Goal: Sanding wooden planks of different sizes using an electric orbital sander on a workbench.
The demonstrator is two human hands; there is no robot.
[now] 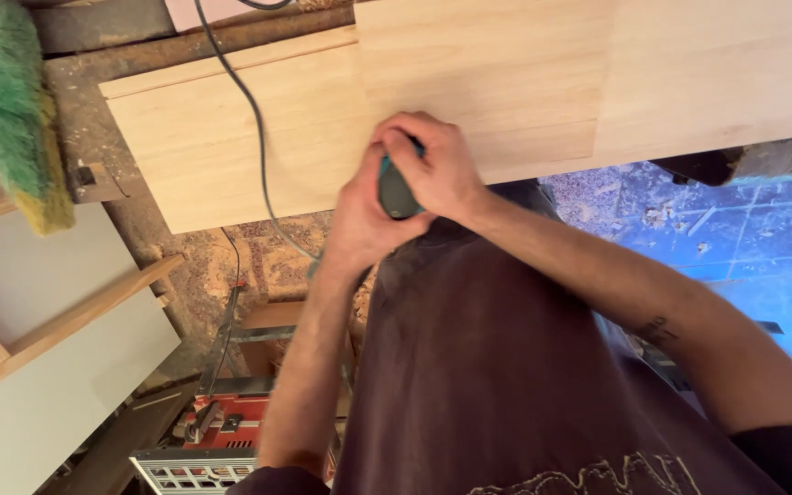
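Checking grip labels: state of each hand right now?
Left hand: closed around the teal-and-dark power tool on the wooden board.
Right hand: closed over the same tool from above.

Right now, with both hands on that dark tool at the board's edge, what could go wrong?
The grey cord trails across the wooden board near the dark teal-trimmed tool; it could snag or get caught. Left hand and right hand work at the board's near edge, so the tool might slip off.
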